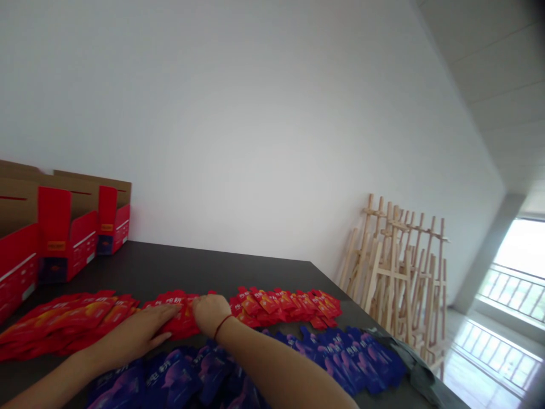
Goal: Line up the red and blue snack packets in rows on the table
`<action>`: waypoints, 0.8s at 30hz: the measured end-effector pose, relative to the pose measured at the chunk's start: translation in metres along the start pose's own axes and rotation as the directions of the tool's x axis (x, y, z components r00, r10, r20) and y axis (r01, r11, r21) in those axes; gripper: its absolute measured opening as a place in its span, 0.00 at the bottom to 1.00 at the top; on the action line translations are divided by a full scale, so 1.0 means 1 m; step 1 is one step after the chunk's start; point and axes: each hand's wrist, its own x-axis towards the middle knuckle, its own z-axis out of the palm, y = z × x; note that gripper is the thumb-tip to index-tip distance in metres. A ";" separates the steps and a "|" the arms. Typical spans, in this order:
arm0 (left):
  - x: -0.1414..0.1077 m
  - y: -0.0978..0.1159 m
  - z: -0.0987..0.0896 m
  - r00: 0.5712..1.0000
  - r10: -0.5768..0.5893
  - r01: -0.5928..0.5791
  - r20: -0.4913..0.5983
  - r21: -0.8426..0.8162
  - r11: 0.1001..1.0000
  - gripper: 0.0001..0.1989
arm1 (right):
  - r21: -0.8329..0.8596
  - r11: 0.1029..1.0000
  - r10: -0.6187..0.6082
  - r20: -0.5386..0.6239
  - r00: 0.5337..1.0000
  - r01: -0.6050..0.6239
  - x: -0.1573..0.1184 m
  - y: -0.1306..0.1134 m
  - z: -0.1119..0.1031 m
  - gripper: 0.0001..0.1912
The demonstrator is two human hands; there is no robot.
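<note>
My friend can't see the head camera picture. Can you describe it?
A person's left hand and right hand are among red packets spread across a dark table, with blue packets lying nearer. Red boxes stand at the left, and wooden easels at the right, by a white wall.

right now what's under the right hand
Red packets show on both sides of the right hand, on the dark tabletop. Whatever lies directly beneath, and whether it grips a packet, is covered by the hand itself.
</note>
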 end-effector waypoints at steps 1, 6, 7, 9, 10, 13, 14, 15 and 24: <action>0.000 0.003 -0.002 1.000 0.005 -0.005 -0.001 -0.018 1.000 0.21 | 0.013 1.000 -0.016 0.008 1.000 0.016 0.001 -0.005 0.005 0.13; 0.000 0.006 -0.002 0.999 0.012 -0.014 -0.034 -0.055 0.998 0.24 | 0.083 0.994 -0.073 0.032 0.997 0.070 -0.004 -0.012 0.017 0.16; -0.001 0.005 0.001 0.999 0.024 -0.027 -0.048 -0.046 0.999 0.27 | 0.093 0.993 -0.077 0.027 0.997 0.074 -0.006 -0.012 0.018 0.18; -0.002 0.004 0.004 0.996 0.067 -0.070 -0.064 -0.035 0.997 0.33 | 0.121 0.991 -0.066 0.020 0.998 0.063 -0.007 -0.012 0.019 0.22; -0.003 0.005 0.004 0.994 0.085 -0.087 -0.064 -0.034 0.996 0.35 | 0.147 0.988 -0.057 0.026 0.998 0.052 -0.008 -0.010 0.019 0.24; -0.005 0.011 -0.002 0.996 0.087 -0.087 -0.009 -0.038 0.995 0.35 | 0.248 0.968 -0.039 0.066 0.997 0.021 -0.010 0.003 0.015 0.24; -0.005 0.014 -0.006 0.996 0.082 -0.081 0.031 -0.039 0.996 0.34 | 0.262 0.965 -0.014 0.087 0.996 -0.009 -0.011 0.011 0.013 0.23; -0.005 0.018 -0.011 0.994 0.081 -0.079 0.076 -0.037 0.996 0.34 | 0.258 0.965 0.026 0.105 0.994 -0.052 -0.013 0.022 0.011 0.21; 0.003 0.022 -0.018 0.986 0.099 -0.101 0.134 0.005 0.995 0.24 | -0.005 0.926 0.363 0.285 0.887 -0.377 -0.034 0.102 0.023 0.22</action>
